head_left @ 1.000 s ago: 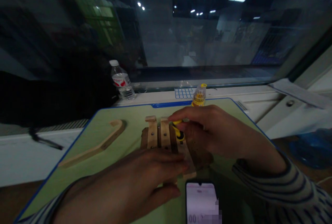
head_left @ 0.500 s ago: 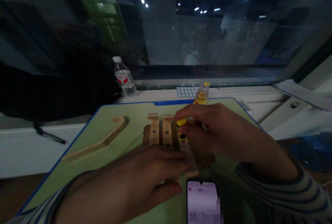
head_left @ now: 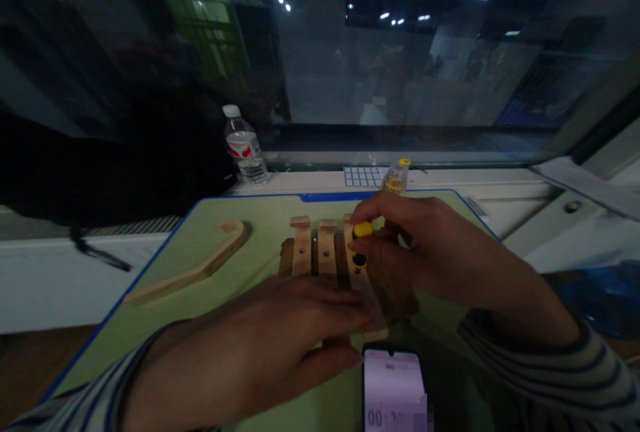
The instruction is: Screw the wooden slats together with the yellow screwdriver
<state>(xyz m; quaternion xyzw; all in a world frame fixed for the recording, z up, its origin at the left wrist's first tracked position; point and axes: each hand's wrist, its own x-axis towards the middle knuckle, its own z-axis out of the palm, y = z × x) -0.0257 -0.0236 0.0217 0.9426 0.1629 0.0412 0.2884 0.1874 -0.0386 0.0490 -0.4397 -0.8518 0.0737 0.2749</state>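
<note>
Head — right hand [head_left: 425, 239] around probable screwdriver [head_left: 363, 230], flat left hand [head_left: 295, 325] over strips [head_left: 302, 239], phone [head_left: 393, 389] nearby

Surface [head_left: 270, 235] is a pale green top with blue edging [head_left: 345, 197], thicker mid-way along the far side. Loose hooked wooden bar [head_left: 200, 275] lies on the left half, hooked end toward the far side; brown board [head_left: 397, 293] sits mid-surface, partly covered, three wooden strips [head_left: 327, 255] side by side across it. Phone [head_left: 393, 385] lies near side, face up, screen lit, lower end out of frame.
</note>
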